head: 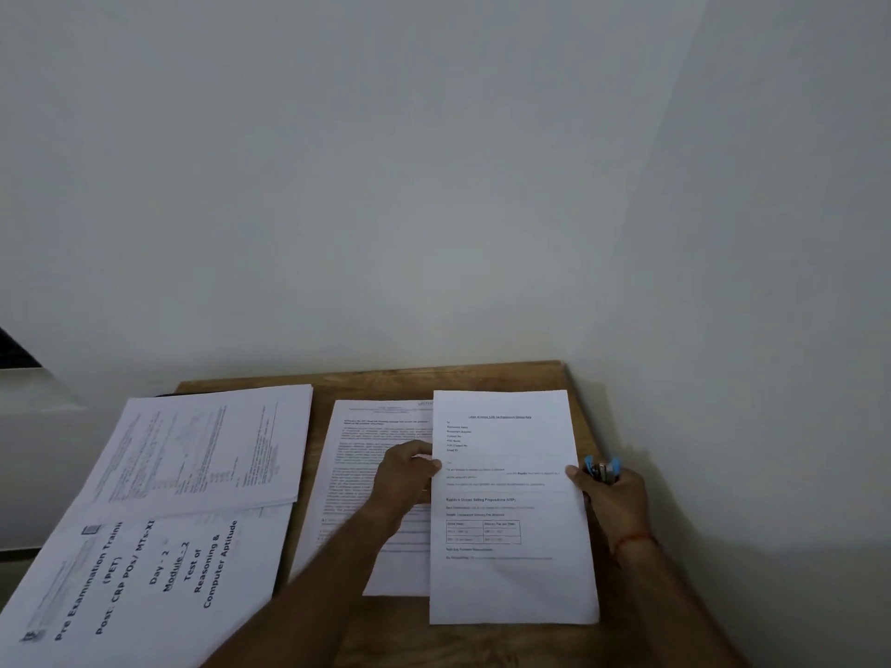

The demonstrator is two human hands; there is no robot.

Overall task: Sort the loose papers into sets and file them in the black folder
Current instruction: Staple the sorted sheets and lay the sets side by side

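Near the table's right edge a printed sheet is held at both sides: the left hand pinches its left margin, the right hand pinches the other, its fingers also curled round something small and blue, perhaps a stapler; other papers cover the left edge

We seem to be at a study or office desk, a small wooden table set in a corner of plain white wall. Printed papers and an exam-training booklet lie across it, with a stapler in hand.
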